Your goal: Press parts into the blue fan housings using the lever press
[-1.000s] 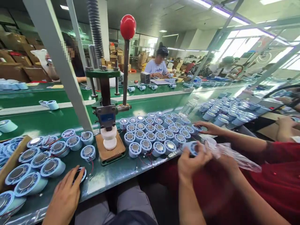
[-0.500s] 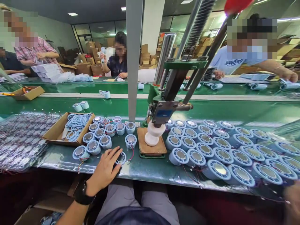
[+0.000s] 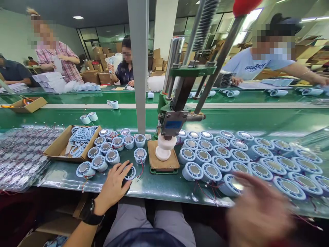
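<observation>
My left hand (image 3: 115, 183) lies on the bench with thumb and fingers curved around a light blue round housing (image 3: 130, 173), whose slotted rim shows between them. Over the front bench edge at the right is my right hand (image 3: 259, 209), smeared by motion; its fingers and anything in them cannot be made out. It overlaps the nearest housings of a large group (image 3: 210, 171), each with a metallic disc in a slotted ring. Between the hands stands a hand press (image 3: 176, 121) with a white rounded pressing head (image 3: 164, 147) above a brown pad (image 3: 154, 164).
A carton (image 3: 56, 154) of light blue rings (image 3: 83, 135) stands left, beside more housings (image 3: 106, 147). Farther left lie bagged parts with wires (image 3: 23, 154). A grey post (image 3: 140, 68) rises behind the bench. Several people work across the green belt (image 3: 64, 116).
My right hand has swept in from the far right edge toward the middle. My left hand keeps its place at the housing. The whole view has shifted slightly.
</observation>
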Motion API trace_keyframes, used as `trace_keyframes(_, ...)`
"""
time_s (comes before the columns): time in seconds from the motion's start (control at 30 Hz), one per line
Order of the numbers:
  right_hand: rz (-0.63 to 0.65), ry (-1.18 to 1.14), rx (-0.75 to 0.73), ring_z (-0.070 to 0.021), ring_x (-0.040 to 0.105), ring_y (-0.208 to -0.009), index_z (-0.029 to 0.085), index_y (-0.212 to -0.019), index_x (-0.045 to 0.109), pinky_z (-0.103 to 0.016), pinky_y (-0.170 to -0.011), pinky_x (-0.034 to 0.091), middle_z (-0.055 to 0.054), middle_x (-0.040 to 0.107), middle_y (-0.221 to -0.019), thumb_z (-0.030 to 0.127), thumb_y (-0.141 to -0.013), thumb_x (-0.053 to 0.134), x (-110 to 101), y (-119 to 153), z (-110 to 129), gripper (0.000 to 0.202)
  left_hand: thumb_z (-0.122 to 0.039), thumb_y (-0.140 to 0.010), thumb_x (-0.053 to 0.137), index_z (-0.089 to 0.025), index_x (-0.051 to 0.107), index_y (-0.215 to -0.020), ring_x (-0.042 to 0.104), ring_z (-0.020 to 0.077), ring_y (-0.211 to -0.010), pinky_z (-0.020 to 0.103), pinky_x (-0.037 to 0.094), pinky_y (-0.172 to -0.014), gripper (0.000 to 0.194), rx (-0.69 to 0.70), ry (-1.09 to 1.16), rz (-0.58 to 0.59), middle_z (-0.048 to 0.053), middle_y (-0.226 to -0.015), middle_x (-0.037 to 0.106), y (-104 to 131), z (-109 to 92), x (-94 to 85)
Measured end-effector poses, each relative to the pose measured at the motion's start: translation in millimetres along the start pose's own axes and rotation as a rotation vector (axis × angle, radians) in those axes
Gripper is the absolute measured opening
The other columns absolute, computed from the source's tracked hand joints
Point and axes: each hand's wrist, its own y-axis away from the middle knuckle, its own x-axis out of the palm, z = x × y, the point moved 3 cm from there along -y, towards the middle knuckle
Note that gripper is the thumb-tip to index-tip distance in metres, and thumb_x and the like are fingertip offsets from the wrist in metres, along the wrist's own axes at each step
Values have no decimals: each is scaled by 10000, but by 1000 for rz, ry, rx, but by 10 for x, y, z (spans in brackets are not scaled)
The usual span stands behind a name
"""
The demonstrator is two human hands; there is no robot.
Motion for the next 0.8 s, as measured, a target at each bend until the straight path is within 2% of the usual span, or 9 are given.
trace_keyframes(0.07,388,4,-169,-303,643,-1150,368,-1208,676,-531,-921,585,-60,650,-1213,288,-873,583,744,318,86,357,-269,-945,512,-280,504,-1429,509,294,-1258,520,457,-1046,484,12,17,-9,67,-1448,562,-1,5,12)
trace_keyframes(0.13,694,65,-235,-345,481,-1368,228,-1312,627,-542,-1048,515,-150,477,-1453,168,-842,580,1421,614,169,476,-305,-941,539,-254,531,-1402,542,292,-1247,515,467,-1051,464,-2,72,-60,86,-1385,614,32,13,15)
trace_keyframes(0.2,819,157,-208,-380,334,-1460,141,-1322,612,-571,-1119,429,-218,361,-1522,71,-827,573,1866,809,204,501,-365,-926,577,-226,557,-1363,589,295,-1221,496,488,-1045,459,-73,157,-177,107,-1330,648,117,28,-8)
trace_keyframes(0.23,855,188,-197,-376,333,-1460,143,-1311,621,-573,-1125,416,-223,373,-1510,37,-829,557,1983,881,202,497,-394,-922,589,-220,556,-1355,620,292,-1191,478,509,-1025,468,-134,207,-255,114,-1307,660,177,36,-30)
trace_keyframes(0.3,891,168,-212,-325,429,-1406,188,-1288,639,-527,-1111,450,-188,448,-1458,4,-843,509,2008,1009,166,499,-430,-921,600,-221,520,-1379,676,275,-1112,429,558,-954,509,-261,297,-402,115,-1276,677,309,27,-81)
trace_keyframes(0.37,870,80,-217,-267,513,-1338,228,-1335,600,-439,-1075,508,-146,482,-1432,26,-849,505,1831,1129,91,536,-427,-920,613,-240,457,-1430,706,250,-1044,384,584,-894,565,-311,349,-463,99,-1253,690,393,-51,-129)
trace_keyframes(0.53,695,-41,-116,-224,558,-1303,226,-1504,382,-362,-1055,532,-107,520,-1426,71,-785,549,1338,1336,-84,754,-292,-884,650,-260,434,-1448,666,247,-1114,391,556,-965,604,-89,322,-301,89,-1327,650,188,-468,-198)
trace_keyframes(0.63,668,-74,-85,-200,603,-1250,221,-1506,377,-348,-1049,536,-86,576,-1377,48,-755,508,1316,1378,-120,782,-181,-838,647,-258,438,-1458,605,268,-1209,423,528,-1017,659,15,288,-183,81,-1357,630,-29,-633,-177)
trace_keyframes(0.8,662,-99,-37,-202,608,-1251,223,-1519,359,-355,-1040,541,-83,578,-1382,99,-797,546,1370,1353,-155,756,-139,-807,639,-253,431,-1462,568,269,-1246,455,505,-1048,697,-55,318,-118,74,-1383,605,-149,-648,-151)
